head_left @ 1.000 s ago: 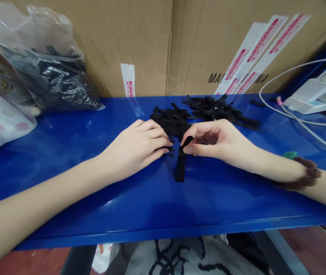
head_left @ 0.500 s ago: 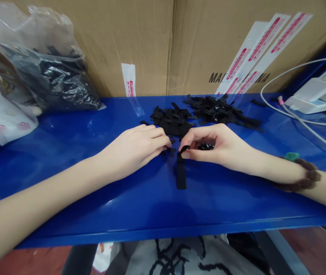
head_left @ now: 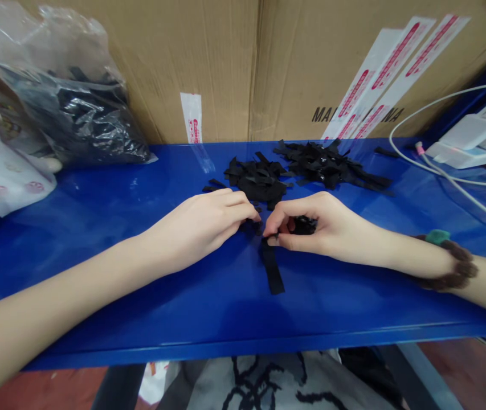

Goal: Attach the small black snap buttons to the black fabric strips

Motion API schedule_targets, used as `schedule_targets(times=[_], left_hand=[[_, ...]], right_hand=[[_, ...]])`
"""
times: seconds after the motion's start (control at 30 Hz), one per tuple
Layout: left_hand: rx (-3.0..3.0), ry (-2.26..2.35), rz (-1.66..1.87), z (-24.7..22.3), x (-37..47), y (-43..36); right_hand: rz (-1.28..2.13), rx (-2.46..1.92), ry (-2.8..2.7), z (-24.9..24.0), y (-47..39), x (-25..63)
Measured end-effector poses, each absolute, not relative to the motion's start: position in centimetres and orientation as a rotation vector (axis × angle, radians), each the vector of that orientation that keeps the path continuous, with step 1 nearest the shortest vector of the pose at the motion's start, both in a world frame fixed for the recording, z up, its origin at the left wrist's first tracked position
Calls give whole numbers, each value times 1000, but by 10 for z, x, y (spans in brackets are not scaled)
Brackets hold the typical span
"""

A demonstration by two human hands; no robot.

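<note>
Between thumb and forefinger, my right hand (head_left: pixel 311 225) pinches one end of a black fabric strip (head_left: pixel 273 270). The strip's free end hangs toward the front of the blue table (head_left: pixel 174 307). To the left, my left hand (head_left: pixel 208 225) is closed with its fingers curled downward. Its fingertips are at small dark pieces (head_left: pixel 257 228), and what they grip, if anything, is hidden. Shiny black pieces (head_left: pixel 305 224) show through the gap under my right hand. Just beyond my hands lies a pile of black strips (head_left: pixel 256 179).
A second pile of black strips (head_left: pixel 328 162) lies farther back. Cardboard (head_left: pixel 221 57) stands behind the table. At the left are a clear plastic bag of black pieces (head_left: pixel 93 119) and a white printed bag (head_left: pixel 12 171). A white cable (head_left: pixel 428 165) and a white device (head_left: pixel 473 136) occupy the right.
My right hand has come slightly nearer the front edge, and the strip's lower end has swung right and forward. My left fingertips have shifted a little to the right.
</note>
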State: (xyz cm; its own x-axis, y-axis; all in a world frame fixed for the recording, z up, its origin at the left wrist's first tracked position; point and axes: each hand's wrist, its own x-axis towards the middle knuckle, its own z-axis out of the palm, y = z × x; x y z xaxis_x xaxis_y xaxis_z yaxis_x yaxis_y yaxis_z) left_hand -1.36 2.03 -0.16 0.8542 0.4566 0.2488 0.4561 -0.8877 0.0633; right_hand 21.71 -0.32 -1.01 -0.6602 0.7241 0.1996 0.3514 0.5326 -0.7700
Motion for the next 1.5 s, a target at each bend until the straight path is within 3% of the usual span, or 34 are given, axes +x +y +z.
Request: schedule_targets(times=[0.33, 0.6, 0.83, 1.03, 1.5], left_hand=[[3031, 742, 447, -4, -13, 20], [2813, 789, 723, -6, -12, 18], [2012, 931, 972, -2, 1, 11], [1706, 913, 977, 2, 8, 6], [1587, 841, 937, -4, 11, 8]], right_hand=[[877, -839, -2377, -11, -1, 218], [831, -813, -2403, -10, -2, 218], [612, -682, -2443, -12, -4, 214], [455, -674, -2354, -13, -8, 207], [459, -832, -2229, -12, -12, 204]])
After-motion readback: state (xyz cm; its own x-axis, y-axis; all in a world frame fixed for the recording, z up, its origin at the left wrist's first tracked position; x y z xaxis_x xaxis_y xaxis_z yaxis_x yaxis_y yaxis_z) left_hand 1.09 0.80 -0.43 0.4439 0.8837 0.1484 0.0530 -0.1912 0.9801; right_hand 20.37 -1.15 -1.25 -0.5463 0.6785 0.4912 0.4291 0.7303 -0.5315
